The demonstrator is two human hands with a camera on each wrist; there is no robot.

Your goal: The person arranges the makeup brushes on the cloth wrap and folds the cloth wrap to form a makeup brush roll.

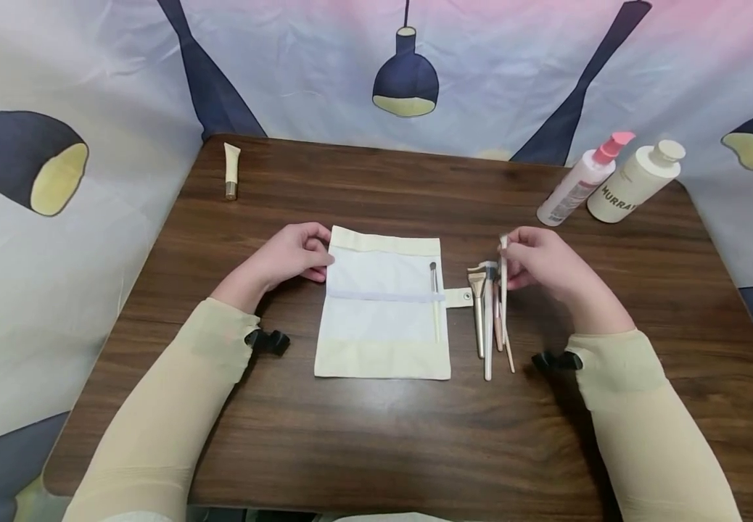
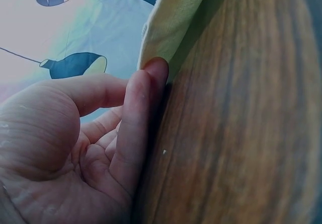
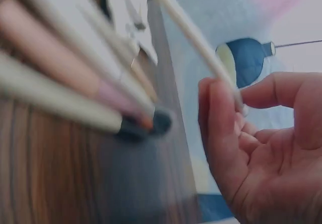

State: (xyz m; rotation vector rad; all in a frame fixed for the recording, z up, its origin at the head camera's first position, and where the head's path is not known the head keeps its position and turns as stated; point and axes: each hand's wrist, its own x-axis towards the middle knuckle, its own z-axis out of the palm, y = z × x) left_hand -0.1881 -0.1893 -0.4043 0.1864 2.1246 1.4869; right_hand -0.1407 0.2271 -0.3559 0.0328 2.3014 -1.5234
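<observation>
A cream fabric brush roll (image 1: 376, 359) lies unfolded on the table, with one thin brush (image 1: 434, 304) under its band at the right side. My left hand (image 1: 294, 254) pinches the roll's upper left edge; in the left wrist view the thumb and fingertips of that hand (image 2: 95, 143) meet at the cloth (image 2: 173, 20). Several makeup brushes (image 1: 488, 319) lie close together just right of the snap tab (image 1: 458, 297). Beside them, my right hand (image 1: 536, 261) holds a slim pale brush (image 1: 503, 290), gripped near one end between thumb and fingers in the right wrist view.
A small cream tube (image 1: 231, 170) stands or lies at the back left of the wooden table (image 1: 363, 442); which, I cannot tell. At the back right are a pink-topped pump bottle (image 1: 575, 188) and a white bottle (image 1: 634, 185). A patterned cloth (image 1: 324, 72) hangs behind.
</observation>
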